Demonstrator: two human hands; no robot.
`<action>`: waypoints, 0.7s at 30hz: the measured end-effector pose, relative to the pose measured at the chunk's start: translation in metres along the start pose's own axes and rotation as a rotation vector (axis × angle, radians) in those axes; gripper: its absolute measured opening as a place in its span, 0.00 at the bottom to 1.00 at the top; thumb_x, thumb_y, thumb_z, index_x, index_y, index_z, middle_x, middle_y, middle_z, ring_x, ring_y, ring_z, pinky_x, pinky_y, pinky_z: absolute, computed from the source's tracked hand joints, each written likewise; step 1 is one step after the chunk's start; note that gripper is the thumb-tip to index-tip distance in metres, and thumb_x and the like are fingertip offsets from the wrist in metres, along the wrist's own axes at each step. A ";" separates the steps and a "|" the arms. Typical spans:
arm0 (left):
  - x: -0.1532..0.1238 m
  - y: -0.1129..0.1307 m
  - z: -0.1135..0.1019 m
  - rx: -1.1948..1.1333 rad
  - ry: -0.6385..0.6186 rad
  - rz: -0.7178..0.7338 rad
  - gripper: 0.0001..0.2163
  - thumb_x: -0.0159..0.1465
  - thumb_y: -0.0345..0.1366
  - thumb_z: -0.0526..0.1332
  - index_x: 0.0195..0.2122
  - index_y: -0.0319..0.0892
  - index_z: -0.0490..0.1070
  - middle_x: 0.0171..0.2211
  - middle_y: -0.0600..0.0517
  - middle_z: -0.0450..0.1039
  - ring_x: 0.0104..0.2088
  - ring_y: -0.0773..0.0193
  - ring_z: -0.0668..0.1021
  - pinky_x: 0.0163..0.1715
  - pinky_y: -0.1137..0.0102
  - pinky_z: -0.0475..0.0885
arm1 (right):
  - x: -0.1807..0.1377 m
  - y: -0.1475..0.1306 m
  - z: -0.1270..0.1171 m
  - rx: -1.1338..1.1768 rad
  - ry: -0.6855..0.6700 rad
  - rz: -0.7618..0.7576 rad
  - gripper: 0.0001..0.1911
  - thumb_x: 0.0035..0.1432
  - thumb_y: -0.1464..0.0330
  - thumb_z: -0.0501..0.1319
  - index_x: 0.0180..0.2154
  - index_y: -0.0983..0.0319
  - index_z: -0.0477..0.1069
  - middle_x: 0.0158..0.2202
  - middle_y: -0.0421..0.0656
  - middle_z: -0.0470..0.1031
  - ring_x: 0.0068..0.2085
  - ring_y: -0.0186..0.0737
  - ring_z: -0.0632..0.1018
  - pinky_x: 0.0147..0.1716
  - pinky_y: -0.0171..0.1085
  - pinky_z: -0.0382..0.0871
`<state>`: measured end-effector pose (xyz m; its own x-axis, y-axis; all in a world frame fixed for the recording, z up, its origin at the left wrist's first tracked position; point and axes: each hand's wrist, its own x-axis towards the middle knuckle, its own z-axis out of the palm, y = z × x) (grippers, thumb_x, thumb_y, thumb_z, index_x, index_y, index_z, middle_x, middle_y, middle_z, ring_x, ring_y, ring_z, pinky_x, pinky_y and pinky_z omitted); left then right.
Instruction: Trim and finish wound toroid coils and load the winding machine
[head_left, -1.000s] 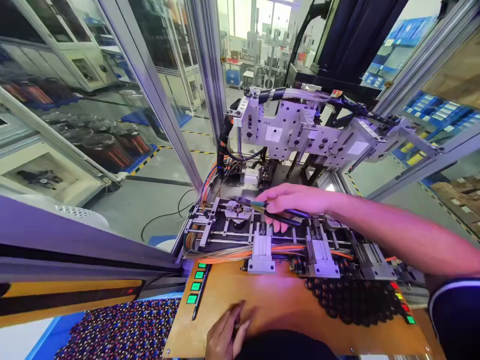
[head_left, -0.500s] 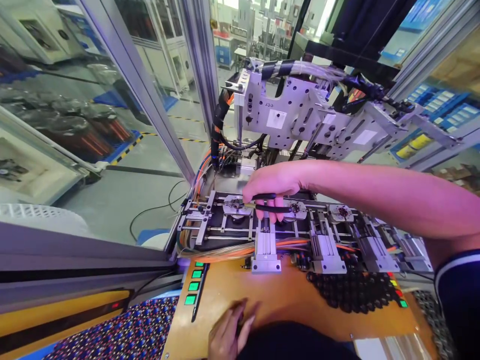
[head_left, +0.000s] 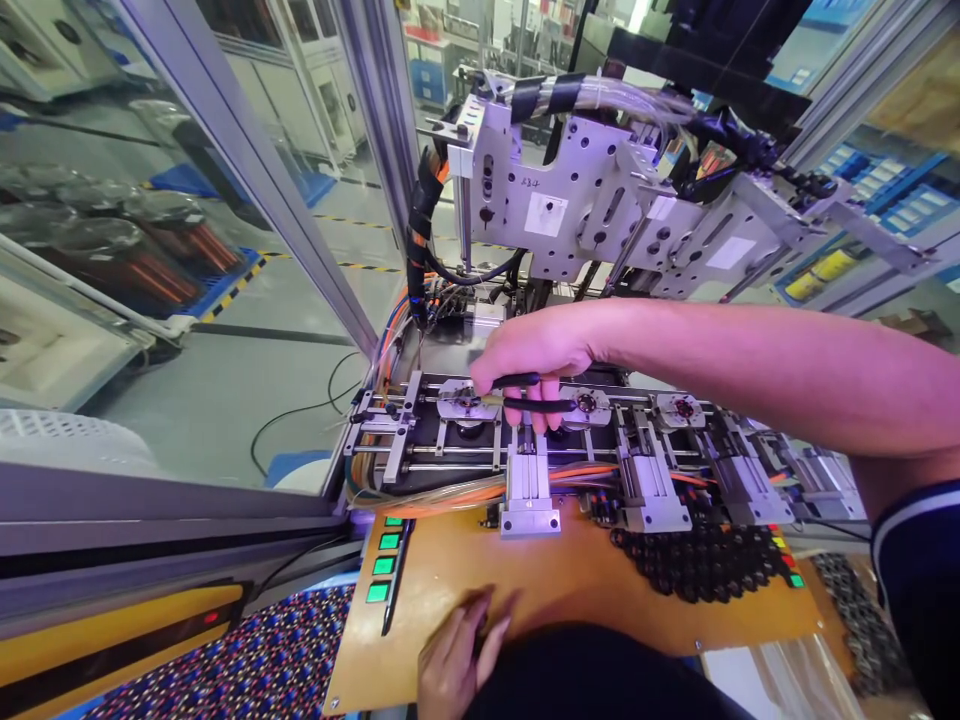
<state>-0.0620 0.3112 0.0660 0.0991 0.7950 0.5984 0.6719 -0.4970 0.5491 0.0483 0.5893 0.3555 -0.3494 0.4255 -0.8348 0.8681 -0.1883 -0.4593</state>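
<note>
My right hand (head_left: 525,360) reaches over the machine with its fingers wrapped round black-handled pliers (head_left: 536,405). The pliers' jaws point left at the leftmost metal fixture (head_left: 454,402), and I cannot make out whether they grip anything there. Just right of this hand sits a second fixture (head_left: 589,404) with a small round part in its middle. My left hand (head_left: 454,660) rests low on the brown board (head_left: 555,580), fingers stretched out and thumb apart, with nothing visible in it.
A large metal plate assembly (head_left: 562,195) with cable bundles hangs behind my right hand. On the board are several green buttons (head_left: 382,566), a black pen (head_left: 397,578) and a pile of black rings (head_left: 697,565). A metal post (head_left: 255,170) stands at left.
The view has shifted slightly, so the scene sits a little higher and further left. My right hand keeps the pliers at the left fixture. The left hand remains on the board.
</note>
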 end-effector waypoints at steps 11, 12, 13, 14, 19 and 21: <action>-0.006 0.000 0.000 -0.035 -0.034 -0.046 0.08 0.69 0.35 0.60 0.46 0.39 0.73 0.33 0.48 0.82 0.30 0.65 0.85 0.35 0.77 0.78 | -0.039 0.007 0.003 -0.028 0.037 -0.328 0.10 0.64 0.73 0.56 0.32 0.71 0.72 0.25 0.39 0.73 0.18 0.24 0.71 0.20 0.24 0.72; -0.006 0.000 0.000 -0.037 -0.037 -0.049 0.08 0.70 0.35 0.59 0.46 0.40 0.73 0.32 0.48 0.82 0.30 0.65 0.84 0.34 0.77 0.78 | -0.048 0.009 -0.001 -0.017 0.052 -0.321 0.10 0.65 0.73 0.56 0.32 0.71 0.72 0.25 0.39 0.74 0.19 0.24 0.72 0.21 0.24 0.72; -0.005 0.001 0.000 -0.038 -0.039 -0.052 0.08 0.70 0.35 0.59 0.46 0.40 0.73 0.32 0.48 0.82 0.29 0.65 0.84 0.33 0.77 0.78 | -0.057 0.012 -0.007 -0.022 0.066 -0.291 0.10 0.65 0.72 0.57 0.33 0.71 0.72 0.26 0.38 0.74 0.20 0.24 0.73 0.22 0.23 0.72; -0.005 0.001 0.000 -0.039 -0.043 -0.054 0.08 0.70 0.36 0.59 0.46 0.40 0.73 0.32 0.48 0.82 0.28 0.66 0.83 0.32 0.77 0.78 | -0.064 0.017 -0.013 -0.037 0.076 -0.244 0.10 0.65 0.72 0.57 0.33 0.71 0.73 0.25 0.38 0.73 0.21 0.24 0.74 0.22 0.22 0.71; -0.007 -0.002 -0.002 -0.041 -0.066 -0.054 0.11 0.72 0.36 0.55 0.47 0.40 0.74 0.31 0.50 0.81 0.27 0.68 0.83 0.30 0.78 0.77 | -0.079 0.059 -0.037 -0.124 0.053 -0.035 0.12 0.65 0.69 0.57 0.33 0.70 0.73 0.26 0.39 0.73 0.25 0.29 0.78 0.24 0.26 0.73; -0.010 -0.006 -0.002 -0.038 -0.049 -0.052 0.13 0.73 0.36 0.51 0.44 0.41 0.75 0.31 0.50 0.82 0.27 0.67 0.83 0.30 0.77 0.77 | -0.077 0.078 -0.040 -0.110 0.055 -0.001 0.11 0.64 0.68 0.57 0.34 0.69 0.73 0.27 0.40 0.74 0.26 0.32 0.79 0.24 0.28 0.74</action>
<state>-0.0680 0.3059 0.0582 0.1015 0.8359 0.5394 0.6486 -0.4667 0.6012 0.1575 0.5773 0.3965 -0.3325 0.4744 -0.8151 0.9025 -0.0906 -0.4209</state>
